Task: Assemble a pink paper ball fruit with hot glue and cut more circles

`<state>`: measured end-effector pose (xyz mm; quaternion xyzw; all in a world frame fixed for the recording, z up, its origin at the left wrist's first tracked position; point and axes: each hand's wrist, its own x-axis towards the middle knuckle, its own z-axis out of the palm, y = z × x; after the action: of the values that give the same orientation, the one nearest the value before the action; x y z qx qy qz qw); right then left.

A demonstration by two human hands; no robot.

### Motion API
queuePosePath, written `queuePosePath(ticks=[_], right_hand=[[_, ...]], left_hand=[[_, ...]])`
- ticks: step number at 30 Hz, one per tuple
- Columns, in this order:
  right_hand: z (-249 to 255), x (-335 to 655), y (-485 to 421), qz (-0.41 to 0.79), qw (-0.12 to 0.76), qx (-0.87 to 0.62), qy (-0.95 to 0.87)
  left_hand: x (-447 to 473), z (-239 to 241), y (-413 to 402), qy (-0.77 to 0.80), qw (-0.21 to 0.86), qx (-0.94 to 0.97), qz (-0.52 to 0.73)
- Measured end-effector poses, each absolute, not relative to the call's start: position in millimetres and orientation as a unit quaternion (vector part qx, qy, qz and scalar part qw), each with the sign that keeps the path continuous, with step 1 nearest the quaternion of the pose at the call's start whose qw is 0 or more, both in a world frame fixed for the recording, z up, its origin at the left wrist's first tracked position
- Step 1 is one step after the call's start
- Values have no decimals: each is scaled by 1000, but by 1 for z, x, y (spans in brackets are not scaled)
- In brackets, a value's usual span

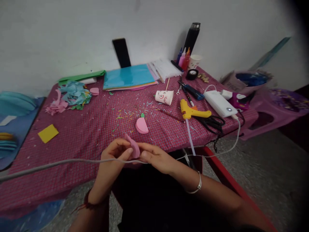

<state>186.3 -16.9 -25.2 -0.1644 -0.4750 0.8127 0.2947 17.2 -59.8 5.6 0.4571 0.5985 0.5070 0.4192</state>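
A pink paper piece [133, 147], curved and apparently folded, is pinched between both hands at the table's front edge. My left hand [113, 156] grips its left side between thumb and fingers. On its lower right side, my right hand [155, 157] has its fingers closed as well. Just beyond them on the cloth lies a folded pink paper shape [142, 125] with a small green paper leaf [142, 115] at its top. A grey cable [72, 160] crosses in front of my left hand.
On the checked tablecloth [79, 135], a yellow glue gun [193, 111], black scissors [210, 122], a tipped paper cup [164, 97] and a white power bank [220, 103] lie right. Paper scraps [74, 92] and a yellow square [48, 133] are left; blue sheets [127, 77] lie behind.
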Motion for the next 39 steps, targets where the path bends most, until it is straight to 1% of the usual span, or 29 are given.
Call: queuePosePath(ticks=[7, 10, 15, 18, 21, 23, 26, 28, 30, 35, 39], right_hand=[[-20, 187, -30, 808, 286, -191, -479], [-18, 187, -33, 801, 290, -187, -488], [-14, 188, -33, 793, 271, -201, -508], [-13, 187, -32, 782, 276, -189, -526], [-15, 183, -31, 775, 271, -216, -529], [-18, 180, -30, 774, 271, -249, -516], [-25, 173, -27, 785, 283, -285, -472], [-28, 168, -24, 802, 283, -293, -436], [-28, 164, -20, 825, 272, -288, -403], [-27, 161, -10, 872, 207, -260, -359], [-27, 163, -7, 883, 178, -243, -359]], left_hand=[[24, 2, -73, 560, 497, 366, 553], [29, 6, -77, 550, 501, 351, 568], [35, 12, -78, 541, 499, 339, 586], [35, 11, -79, 534, 498, 333, 597], [32, 7, -81, 540, 503, 328, 590], [27, 6, -83, 566, 475, 370, 563], [18, 8, -87, 597, 371, 521, 484], [12, 9, -89, 583, 309, 610, 439], [5, 7, -89, 556, 272, 665, 417], [-9, 2, -87, 530, 246, 707, 399], [-11, 3, -85, 524, 241, 708, 408]])
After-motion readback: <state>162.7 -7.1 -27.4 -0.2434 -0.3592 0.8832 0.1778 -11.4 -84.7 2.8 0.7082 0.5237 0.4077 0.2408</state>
